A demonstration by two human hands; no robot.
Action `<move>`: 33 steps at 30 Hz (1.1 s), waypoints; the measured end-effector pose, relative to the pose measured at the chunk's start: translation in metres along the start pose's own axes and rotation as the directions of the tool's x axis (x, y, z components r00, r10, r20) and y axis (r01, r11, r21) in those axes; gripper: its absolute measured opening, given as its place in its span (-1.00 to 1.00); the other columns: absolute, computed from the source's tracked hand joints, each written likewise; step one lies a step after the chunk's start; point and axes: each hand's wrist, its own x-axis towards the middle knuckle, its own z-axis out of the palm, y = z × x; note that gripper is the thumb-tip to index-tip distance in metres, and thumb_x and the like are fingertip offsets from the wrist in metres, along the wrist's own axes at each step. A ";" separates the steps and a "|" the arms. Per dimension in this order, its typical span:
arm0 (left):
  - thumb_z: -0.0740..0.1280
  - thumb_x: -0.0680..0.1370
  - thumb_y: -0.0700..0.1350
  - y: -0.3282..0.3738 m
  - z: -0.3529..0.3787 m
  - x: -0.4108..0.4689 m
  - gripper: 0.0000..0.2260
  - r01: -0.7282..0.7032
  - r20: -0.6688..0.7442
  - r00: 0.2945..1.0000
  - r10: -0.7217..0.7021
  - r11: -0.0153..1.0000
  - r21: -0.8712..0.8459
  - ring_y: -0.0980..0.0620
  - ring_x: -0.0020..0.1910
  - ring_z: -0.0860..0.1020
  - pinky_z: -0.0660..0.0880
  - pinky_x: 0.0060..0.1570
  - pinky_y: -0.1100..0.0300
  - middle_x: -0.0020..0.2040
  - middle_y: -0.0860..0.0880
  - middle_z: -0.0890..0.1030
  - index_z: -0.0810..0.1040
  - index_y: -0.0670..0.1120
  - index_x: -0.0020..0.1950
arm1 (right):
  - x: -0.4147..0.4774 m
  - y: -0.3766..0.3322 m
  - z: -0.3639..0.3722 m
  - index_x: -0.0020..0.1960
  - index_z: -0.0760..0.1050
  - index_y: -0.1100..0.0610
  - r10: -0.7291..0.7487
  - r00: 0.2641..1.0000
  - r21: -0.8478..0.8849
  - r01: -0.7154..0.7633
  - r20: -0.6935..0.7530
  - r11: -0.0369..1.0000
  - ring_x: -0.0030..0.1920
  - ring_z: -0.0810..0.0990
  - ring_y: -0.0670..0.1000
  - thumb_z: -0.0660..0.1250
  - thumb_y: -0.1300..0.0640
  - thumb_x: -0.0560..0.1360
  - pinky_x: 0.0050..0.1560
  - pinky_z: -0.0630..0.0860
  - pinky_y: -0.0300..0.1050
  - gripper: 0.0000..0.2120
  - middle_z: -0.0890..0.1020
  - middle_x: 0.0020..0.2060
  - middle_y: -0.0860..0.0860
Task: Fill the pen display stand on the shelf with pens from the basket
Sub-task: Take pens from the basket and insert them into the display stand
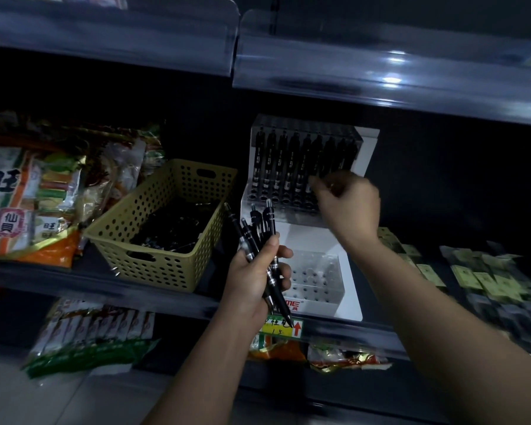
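A white pen display stand (367,154) sits on the middle shelf, its upper tier holding a row of several black pens (276,161) upright. Its lower clear tier (314,279) shows empty holes. My right hand (348,204) is up at the upper row, fingertips pinched on a black pen at the row's right part. My left hand (256,277) is below, in front of the stand, gripping a bundle of several black pens (259,231) that fan upward. A tan perforated basket (166,222) stands left of the stand with more black pens heaped inside.
Snack bags (28,191) crowd the shelf left of the basket. Small packets (485,280) lie to the right of the stand. A clear shelf lip (380,78) overhangs above. A yellow price tag (281,328) is on the shelf edge; more packets fill the shelf below.
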 end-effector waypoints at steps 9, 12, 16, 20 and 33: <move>0.29 0.57 -0.14 0.001 0.002 -0.004 -0.90 -0.040 0.066 0.997 0.038 0.999 0.033 0.02 -0.47 0.48 0.45 -0.46 0.19 -0.27 -0.07 0.63 0.52 -0.16 0.01 | -0.027 -0.020 -0.008 -0.21 0.59 0.23 -0.029 0.811 0.380 -0.241 0.584 0.893 -0.32 0.52 -0.13 0.44 0.08 0.46 -0.29 0.44 -0.29 -0.79 0.58 -0.36 0.01; 0.30 0.57 -0.14 -0.001 0.000 -0.002 -0.90 0.019 0.045 0.999 -0.022 0.997 0.070 0.04 -0.50 0.47 0.42 -0.51 0.21 -0.24 -0.09 0.65 0.52 -0.16 0.01 | -0.022 -0.014 -0.008 -0.17 0.56 0.21 0.032 0.889 0.464 -0.269 0.457 0.844 -0.37 0.54 -0.06 0.42 0.07 0.48 -0.46 0.37 -0.24 -0.80 0.60 -0.38 0.02; 0.26 0.59 -0.15 -0.003 -0.001 0.001 -0.89 0.059 0.065 0.996 -0.061 0.998 0.028 0.10 -0.59 0.36 0.28 -0.61 0.30 -0.35 -0.06 0.59 0.49 -0.17 -0.05 | -0.019 -0.004 -0.009 -0.15 0.56 0.16 0.030 0.797 0.536 -0.433 0.603 0.725 -0.35 0.55 -0.05 0.41 0.18 0.47 -0.45 0.40 -0.24 -0.94 0.60 -0.34 0.01; 0.21 0.61 -0.12 -0.002 -0.001 0.000 -0.84 0.095 0.111 0.989 -0.095 0.995 0.000 0.10 -0.62 0.34 0.24 -0.61 0.31 -0.38 -0.07 0.58 0.50 -0.19 -0.05 | -0.016 0.002 -0.010 -0.10 0.54 0.16 -0.011 0.683 0.561 -0.591 0.730 0.579 -0.28 0.59 -0.02 0.36 0.32 0.45 -0.39 0.48 -0.27 -0.91 0.60 -0.28 0.04; 0.27 0.56 -0.12 -0.008 0.001 0.002 -0.86 0.032 0.119 0.992 -0.034 0.999 0.011 0.13 -0.60 0.32 0.22 -0.62 0.31 -0.32 -0.06 0.54 0.49 -0.19 -0.12 | -0.013 0.015 -0.015 -0.17 0.54 0.20 -0.061 0.669 0.590 -0.604 0.741 0.536 -0.29 0.62 -0.04 0.42 0.25 0.30 -0.31 0.56 -0.26 -0.88 0.64 -0.28 0.05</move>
